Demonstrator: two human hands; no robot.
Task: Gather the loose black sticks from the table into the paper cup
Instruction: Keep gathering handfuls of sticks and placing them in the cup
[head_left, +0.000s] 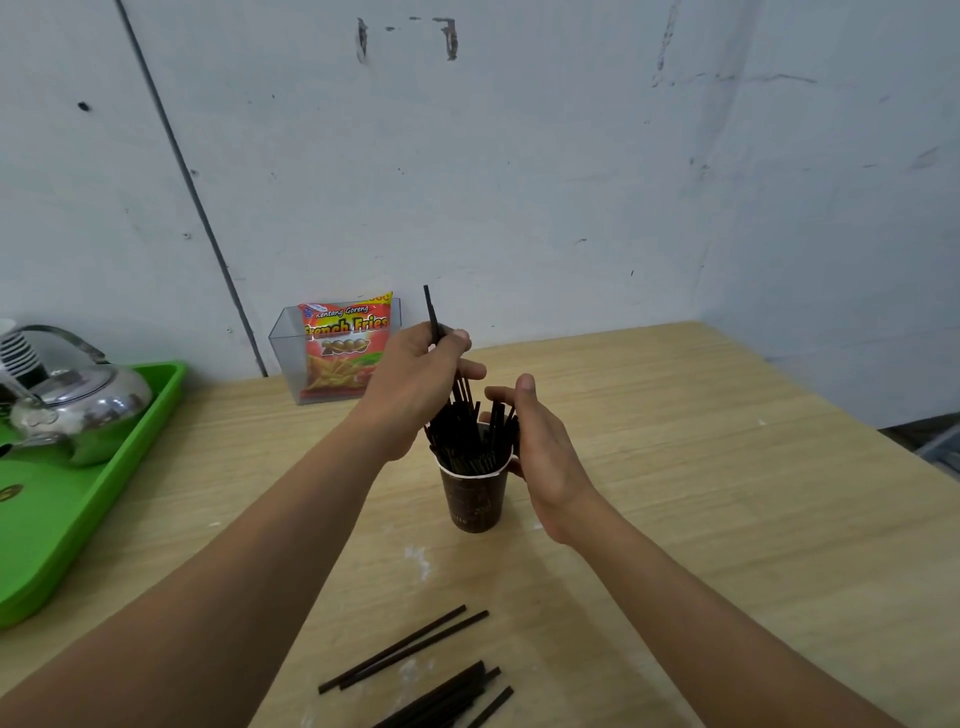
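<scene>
A dark paper cup (474, 496) stands upright on a pale wooden table (727, 519), crammed with black sticks (462, 436) that fan out above its white rim. The left hand (415, 384) reaches in over the cup from the left, its forearm stretched diagonally across the table; thumb and fingers (460, 340) are curled together and pinch one stick (431, 314), which juts upward past the knuckles while its lower end runs down toward the bundle in the cup. The right hand (540, 447) stands on edge at the cup's right side, palm facing the sticks, fingers held loosely together and slightly bent, the thumb (524, 387) raised above the stick tops; the fingertips lie behind the bundle, so whether they touch it cannot be told. The right hand grips nothing.

Nearer the person, well below both wrists, more loose sticks (441, 670) lie flat on the table: two long ones side by side, and a tighter cluster at the bottom edge of view. White dusty smears mark the wood between them and the cup.

Beyond the left fingers, a clear plastic box (285, 353) holds a red and yellow French Fries packet (345, 345) against the wall. Far left, a green tray (104, 499) carries a shiny metal kettle (78, 410). The walls (519, 156) are scuffed pale blue-grey, meeting in a corner at the right, and a dark cable (192, 192) slants down the left side.
</scene>
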